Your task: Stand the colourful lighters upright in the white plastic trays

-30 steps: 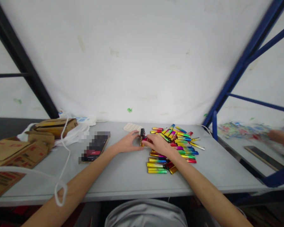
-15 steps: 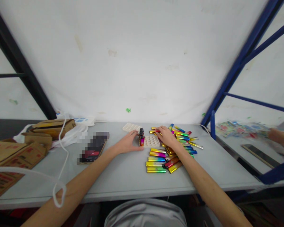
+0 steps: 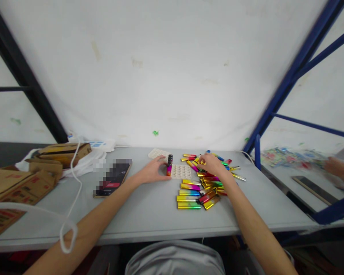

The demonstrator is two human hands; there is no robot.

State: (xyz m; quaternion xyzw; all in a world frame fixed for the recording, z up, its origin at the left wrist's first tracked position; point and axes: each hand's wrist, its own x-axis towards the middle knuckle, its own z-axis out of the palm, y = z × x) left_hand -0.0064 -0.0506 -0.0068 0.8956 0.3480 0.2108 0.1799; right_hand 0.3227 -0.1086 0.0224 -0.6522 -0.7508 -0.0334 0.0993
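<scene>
My left hand (image 3: 153, 170) curves around the left end of a white tray (image 3: 181, 172) with rows of small holes. Its thumb is at the front and its fingers at the back of a short row of upright lighters (image 3: 169, 166) with black tops, gripping them. My right hand (image 3: 213, 165) is over the loose pile of shiny lighters (image 3: 208, 181), fingertips bent down and pinching the end of a pink and yellow lighter (image 3: 192, 165). Several lighters (image 3: 188, 199) lie side by side in front of the tray.
A second white tray (image 3: 157, 153) lies behind my left hand. Left of it are a phone (image 3: 114, 177), a white cable (image 3: 78, 183) and cardboard boxes (image 3: 23, 183). Beyond the blue frame (image 3: 292, 80) are another phone (image 3: 315, 189) and another person's hand (image 3: 339, 172).
My right hand has moved right and drawn back from the tray's right edge, its fingers now bent over the pile. My left hand has shifted slightly left with the tray and upright lighters.
</scene>
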